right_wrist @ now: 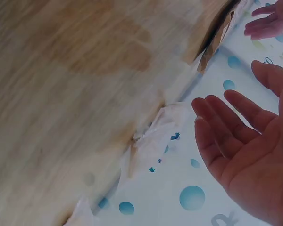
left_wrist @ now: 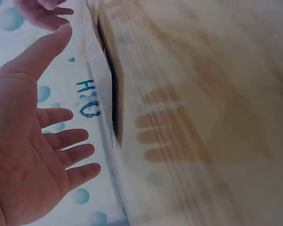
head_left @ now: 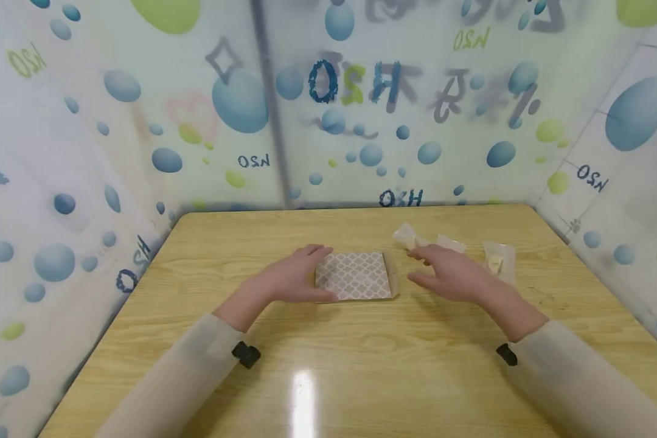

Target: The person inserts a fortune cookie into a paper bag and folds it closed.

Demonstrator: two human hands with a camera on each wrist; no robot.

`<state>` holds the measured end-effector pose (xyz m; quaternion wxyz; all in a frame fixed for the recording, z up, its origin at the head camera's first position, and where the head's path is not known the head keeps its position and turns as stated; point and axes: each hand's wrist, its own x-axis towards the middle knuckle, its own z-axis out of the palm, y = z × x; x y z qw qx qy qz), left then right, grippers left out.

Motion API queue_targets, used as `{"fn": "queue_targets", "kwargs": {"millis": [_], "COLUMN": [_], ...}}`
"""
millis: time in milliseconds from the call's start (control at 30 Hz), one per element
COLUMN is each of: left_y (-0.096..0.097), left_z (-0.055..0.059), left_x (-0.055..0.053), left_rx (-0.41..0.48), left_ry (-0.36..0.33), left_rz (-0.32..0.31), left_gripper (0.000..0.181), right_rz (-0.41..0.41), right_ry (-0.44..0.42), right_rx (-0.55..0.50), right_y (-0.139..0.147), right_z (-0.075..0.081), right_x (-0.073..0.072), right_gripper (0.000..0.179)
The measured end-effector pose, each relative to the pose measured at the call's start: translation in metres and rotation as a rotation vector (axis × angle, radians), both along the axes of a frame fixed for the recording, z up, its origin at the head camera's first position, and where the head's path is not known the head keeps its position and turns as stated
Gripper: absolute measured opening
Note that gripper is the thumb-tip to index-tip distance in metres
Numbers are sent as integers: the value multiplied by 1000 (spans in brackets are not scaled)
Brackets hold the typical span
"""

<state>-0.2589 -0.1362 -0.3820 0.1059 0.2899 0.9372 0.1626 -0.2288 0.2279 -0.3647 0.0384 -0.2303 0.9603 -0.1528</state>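
Note:
A flat cardboard box with a grey-and-white lattice pattern lies on the table, a brown flap showing at its right end. My left hand is at the box's left end, thumb and fingers spread; in the left wrist view the same hand has extended fingers and an empty palm. To the right of the box hovers my right hand, its fingers loosely bent around nothing, as the right wrist view of that hand also shows. Partly behind it lie small clear plastic packets.
Another clear packet with a pale piece inside lies right of my right hand. The wooden table meets a wall printed with blue and green dots at its back edge. Side walls rise at left and right.

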Motion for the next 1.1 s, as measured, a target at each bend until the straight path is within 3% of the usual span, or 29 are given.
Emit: {"fn": "queue_targets", "kwargs": {"millis": [100,233,400,600,867,1100], "left_y": [13,30,35,27,18,17], "left_z": [-5,-11,-10,-7,1,-1], "left_x": [-12,-24,-28,-26,-14,-6], "left_rx": [-13,-70,-98,-43,70,146], "left_ry": [-49,-91,-98,-27,41,12], "left_rz": [-48,-103,-98,-81,-55,-62], "left_gripper": [115,122,116,113,118,124], "right_rz": [6,-3,-9,-50,-116,-120], "right_ry": [-82,-131,-131,-146,-344,-381], "right_rx": [-64,-93,-95,-233,-636,-720], "right_y": [-4,-7,-11,-9,-26,-43], "right_z": [-2,-6,-6,-6,-12,-13], "right_x": [-4,-4,-2,-2,-11,-14], "right_gripper": [53,46,41,39,37,35]}}
